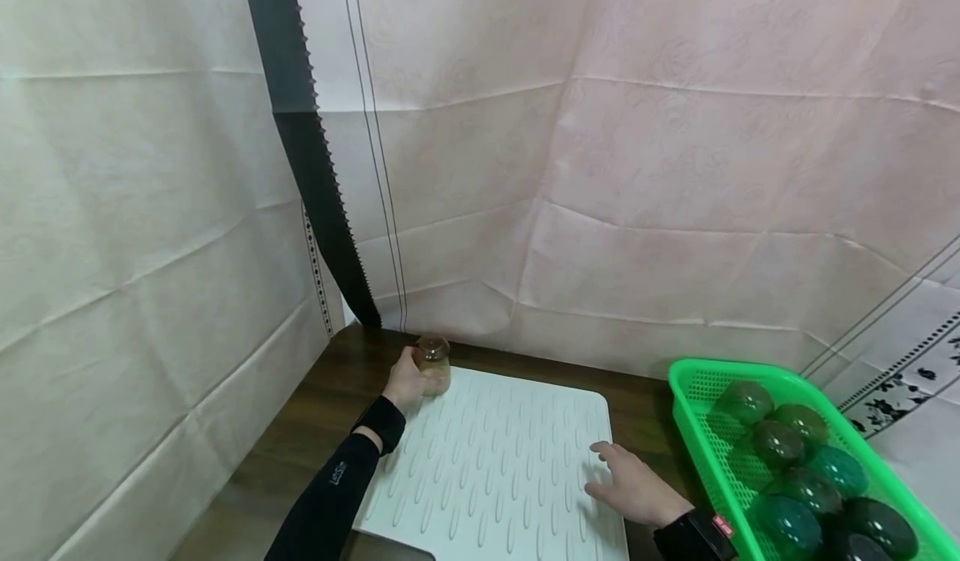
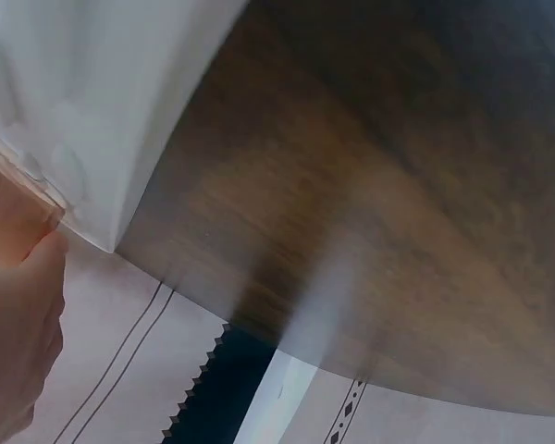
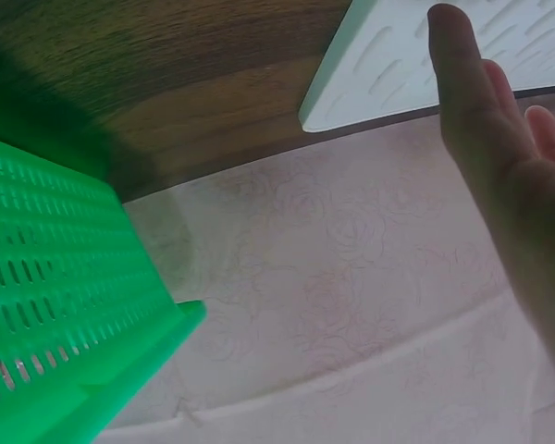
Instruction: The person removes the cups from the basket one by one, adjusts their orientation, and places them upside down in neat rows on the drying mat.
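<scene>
My left hand grips a brown-tinted glass at the far left corner of the white ridged drainer tray. Upright on that corner, the glass shows a narrow round end on top. Part of the same see-through glass appears at the left edge of the left wrist view, with the hand against it. Over the tray's right side is my right hand, fingers apart and holding nothing. In the right wrist view, this hand reaches above the ridged surface.
A green perforated basket stands to the right, close by my right forearm. Several rounded green and smoky glass pieces lie in it. The tray sits on a dark wooden table, with pale cloth hanging behind and on the left.
</scene>
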The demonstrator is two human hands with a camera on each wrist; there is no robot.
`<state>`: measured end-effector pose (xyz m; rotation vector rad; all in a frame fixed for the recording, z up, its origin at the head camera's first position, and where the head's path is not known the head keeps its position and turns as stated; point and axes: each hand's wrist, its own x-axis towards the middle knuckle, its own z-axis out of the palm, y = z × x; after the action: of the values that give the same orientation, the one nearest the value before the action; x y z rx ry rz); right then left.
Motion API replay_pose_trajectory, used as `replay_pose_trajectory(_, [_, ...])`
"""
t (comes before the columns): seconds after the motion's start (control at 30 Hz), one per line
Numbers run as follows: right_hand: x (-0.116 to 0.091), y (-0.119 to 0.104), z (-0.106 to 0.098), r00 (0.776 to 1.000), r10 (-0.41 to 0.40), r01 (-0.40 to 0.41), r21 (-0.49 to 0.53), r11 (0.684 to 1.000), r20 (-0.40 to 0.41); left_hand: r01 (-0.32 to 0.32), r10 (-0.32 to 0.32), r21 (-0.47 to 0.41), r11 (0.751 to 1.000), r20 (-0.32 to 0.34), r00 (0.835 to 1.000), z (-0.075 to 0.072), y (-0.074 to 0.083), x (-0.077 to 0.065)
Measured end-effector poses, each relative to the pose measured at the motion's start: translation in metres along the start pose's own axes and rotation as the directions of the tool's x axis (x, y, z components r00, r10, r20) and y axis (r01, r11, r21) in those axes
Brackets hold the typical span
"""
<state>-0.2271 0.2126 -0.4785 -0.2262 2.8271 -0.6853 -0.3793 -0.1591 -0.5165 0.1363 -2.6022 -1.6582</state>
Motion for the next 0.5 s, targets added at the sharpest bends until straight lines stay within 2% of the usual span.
replay_pose_trajectory(0.1, [0.0,0.0,-0.002,1.0,-0.001,0.001,-0.006,1.0,0.011,0.022,-0.022,0.019,1.0,-0.007,1.0,0.001,0.001,-0.001])
replay_pose_trajectory(0.3, [-0.012,-0.002,-0.01,0.999,-0.03,0.029,-0.01,1.0,-0.014,-0.008,0.007,0.025,1.0,0.026,1.0,0.002,0.008,-0.003])
replay_pose_trajectory(0.5, [-0.028,-0.01,-0.029,0.992,-0.122,0.12,-0.061,0.991,-0.028,-0.062,0.057,0.075,0.995,0.07,0.996,-0.015,0.012,-0.016])
